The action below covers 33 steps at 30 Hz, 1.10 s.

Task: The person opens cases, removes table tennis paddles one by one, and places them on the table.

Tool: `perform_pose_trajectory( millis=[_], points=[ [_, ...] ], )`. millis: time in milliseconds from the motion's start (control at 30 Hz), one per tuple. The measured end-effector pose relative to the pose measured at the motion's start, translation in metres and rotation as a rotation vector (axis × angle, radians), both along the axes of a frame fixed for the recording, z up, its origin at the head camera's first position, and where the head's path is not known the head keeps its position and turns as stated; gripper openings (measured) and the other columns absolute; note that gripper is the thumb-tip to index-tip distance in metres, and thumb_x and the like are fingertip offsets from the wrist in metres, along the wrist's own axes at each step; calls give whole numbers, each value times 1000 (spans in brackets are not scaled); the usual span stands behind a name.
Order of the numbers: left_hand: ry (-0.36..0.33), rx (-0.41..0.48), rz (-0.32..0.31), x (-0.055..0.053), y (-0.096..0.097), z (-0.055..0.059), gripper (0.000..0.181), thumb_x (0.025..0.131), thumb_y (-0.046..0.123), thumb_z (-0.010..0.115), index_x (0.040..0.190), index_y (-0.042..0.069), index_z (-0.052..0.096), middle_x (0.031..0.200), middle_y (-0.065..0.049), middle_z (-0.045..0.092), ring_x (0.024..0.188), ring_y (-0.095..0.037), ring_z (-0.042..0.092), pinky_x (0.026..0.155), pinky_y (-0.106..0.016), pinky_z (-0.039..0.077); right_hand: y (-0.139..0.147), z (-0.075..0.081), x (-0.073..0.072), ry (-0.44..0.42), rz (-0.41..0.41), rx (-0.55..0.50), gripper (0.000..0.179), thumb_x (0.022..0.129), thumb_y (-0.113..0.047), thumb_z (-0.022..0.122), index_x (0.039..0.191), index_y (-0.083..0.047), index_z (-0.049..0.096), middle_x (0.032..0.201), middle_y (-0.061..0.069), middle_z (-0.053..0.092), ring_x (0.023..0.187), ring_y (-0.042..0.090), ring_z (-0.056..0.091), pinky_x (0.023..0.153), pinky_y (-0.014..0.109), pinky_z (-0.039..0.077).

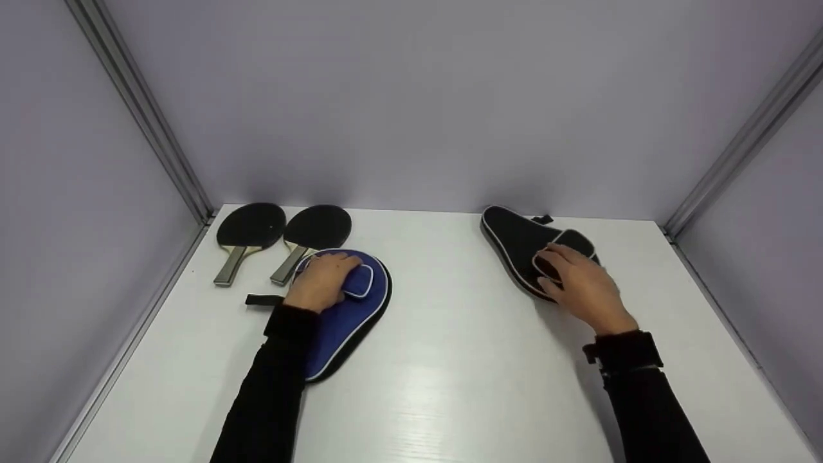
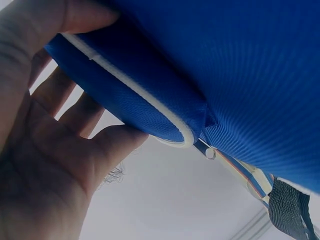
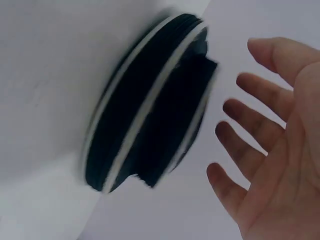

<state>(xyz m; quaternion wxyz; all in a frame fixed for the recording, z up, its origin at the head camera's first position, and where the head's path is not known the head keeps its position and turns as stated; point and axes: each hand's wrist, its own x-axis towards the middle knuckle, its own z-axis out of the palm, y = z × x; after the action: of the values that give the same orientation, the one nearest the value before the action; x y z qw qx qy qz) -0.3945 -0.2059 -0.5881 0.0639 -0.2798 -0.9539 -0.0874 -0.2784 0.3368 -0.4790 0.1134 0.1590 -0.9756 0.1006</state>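
Note:
My left hand (image 1: 323, 276) is on the blue paddle case (image 1: 344, 328) with white piping, which lies at the left of the table. Its fingers and thumb grip the raised pocket (image 2: 135, 95), as the left wrist view shows from close up. At the right, a black paddle case (image 1: 514, 236) with pale piping lies slanted near the back edge. My right hand (image 1: 582, 286) hovers beside this case's pocket; in the right wrist view its spread, slightly bent fingers (image 3: 250, 157) stand apart from the case and hold nothing.
Two black table tennis paddles (image 1: 252, 225) lie at the back left, the nearer paddle (image 1: 319, 225) partly covered by the blue case. A black strap (image 1: 263, 300) sticks out left of that case. Pale walls enclose the white table (image 1: 443, 321) at back and sides.

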Motion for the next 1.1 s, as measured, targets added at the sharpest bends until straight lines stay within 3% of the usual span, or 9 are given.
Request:
perform_pose_trajectory(
  millis=[300,500,633,800,933,1100],
  points=[
    [8,-29,18,0,1,0,83,82,12,101,159,14,70,159,-17,76,151,-43,71,125,-71,57,28,-7,-5,-159,-116,-62,72,120,-42,66,178,-4,48,187,31,38,168,63,42,126,91,43],
    [-4,-23,7,0,2,1,82,84,11,100,160,14,69,160,-18,75,154,-43,69,127,-72,56,29,-9,-8,-188,-130,-67,61,126,-37,52,179,-7,46,189,29,36,169,64,40,125,94,39],
    [-11,-20,6,-1,1,0,84,81,11,101,159,14,69,158,-18,76,151,-42,70,126,-71,56,28,-8,-8,-176,-115,-68,52,126,-20,46,176,-7,51,185,30,42,165,65,45,124,90,45],
    [-20,-22,21,-3,3,2,87,78,13,104,158,14,70,157,-17,76,148,-43,72,123,-72,58,29,-4,-5,-131,-58,-58,53,119,1,48,171,-4,57,177,31,53,155,64,57,115,79,59],
    [-54,-29,48,-5,5,5,89,76,17,106,158,16,71,160,-17,75,148,-46,72,124,-72,58,30,0,-3,-106,-24,-34,52,117,4,56,168,-5,62,170,30,61,145,61,64,106,73,64],
    [-96,-31,68,-8,8,9,87,77,18,106,157,17,72,164,-18,72,151,-46,70,130,-65,55,28,5,-1,-129,-21,-24,51,116,0,61,166,-8,65,167,29,64,145,60,65,107,73,64]
  ],
)
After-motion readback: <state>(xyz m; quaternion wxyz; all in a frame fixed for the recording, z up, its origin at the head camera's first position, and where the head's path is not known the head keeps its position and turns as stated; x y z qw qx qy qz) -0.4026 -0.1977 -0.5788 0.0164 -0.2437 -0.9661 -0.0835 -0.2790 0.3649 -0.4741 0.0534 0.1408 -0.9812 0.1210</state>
